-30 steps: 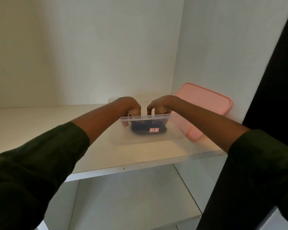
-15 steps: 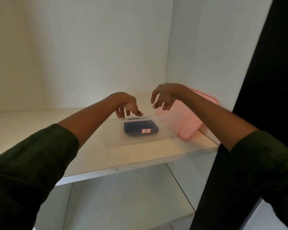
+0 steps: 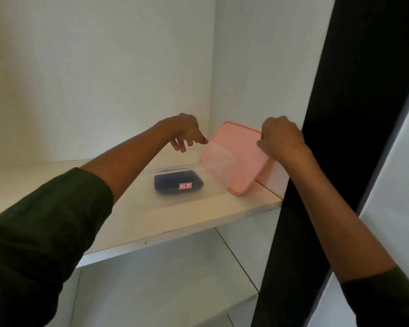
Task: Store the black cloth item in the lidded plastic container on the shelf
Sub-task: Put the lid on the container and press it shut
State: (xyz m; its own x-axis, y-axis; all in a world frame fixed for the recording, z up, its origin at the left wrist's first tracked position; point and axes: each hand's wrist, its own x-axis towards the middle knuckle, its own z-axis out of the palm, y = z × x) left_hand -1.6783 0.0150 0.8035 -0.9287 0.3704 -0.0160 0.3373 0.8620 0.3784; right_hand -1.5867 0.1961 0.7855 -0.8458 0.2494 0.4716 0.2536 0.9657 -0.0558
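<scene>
The black cloth item [image 3: 170,181], folded and carrying a small red-edged label reading 18, lies inside the clear plastic container [image 3: 219,169] on the white shelf [image 3: 194,224]. The container is uncovered. Its pink lid [image 3: 242,161] leans tilted against the right wall just behind it. My right hand [image 3: 281,140] is closed on the lid's upper right edge. My left hand [image 3: 187,133] hovers above the container with fingers spread downward, the index tip close to the lid's upper left edge; contact is unclear.
White walls close the shelf at the back and right. A dark vertical panel [image 3: 340,114] stands just right of the shelf's end, behind my right forearm. A lower shelf [image 3: 163,291] sits beneath.
Both hands have lifted out of the container and left the cloth lying in it. They moved right to the pink lid, and my right hand has closed on its edge.
</scene>
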